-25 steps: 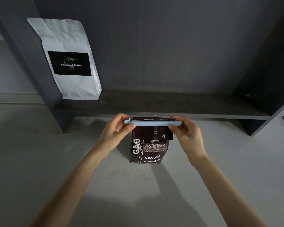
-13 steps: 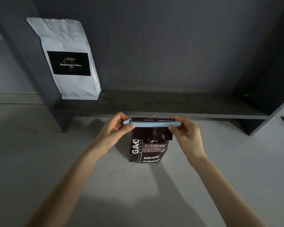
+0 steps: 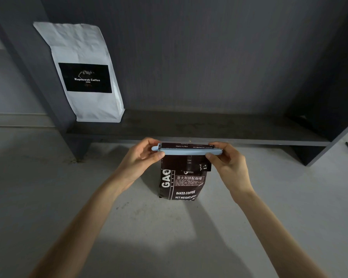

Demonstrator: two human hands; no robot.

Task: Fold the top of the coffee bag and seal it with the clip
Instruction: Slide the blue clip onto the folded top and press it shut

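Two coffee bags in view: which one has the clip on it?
The dark brown coffee bag on the floor, with the blue clip across its folded top; the white bag on the shelf has none.

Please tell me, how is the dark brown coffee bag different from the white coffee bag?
The dark brown coffee bag stands on the grey floor; the white paper coffee bag stands on the dark shelf. The brown one has a folded top under a light blue clip, pinched by the left hand and the right hand; the white one has none. Both are upright.
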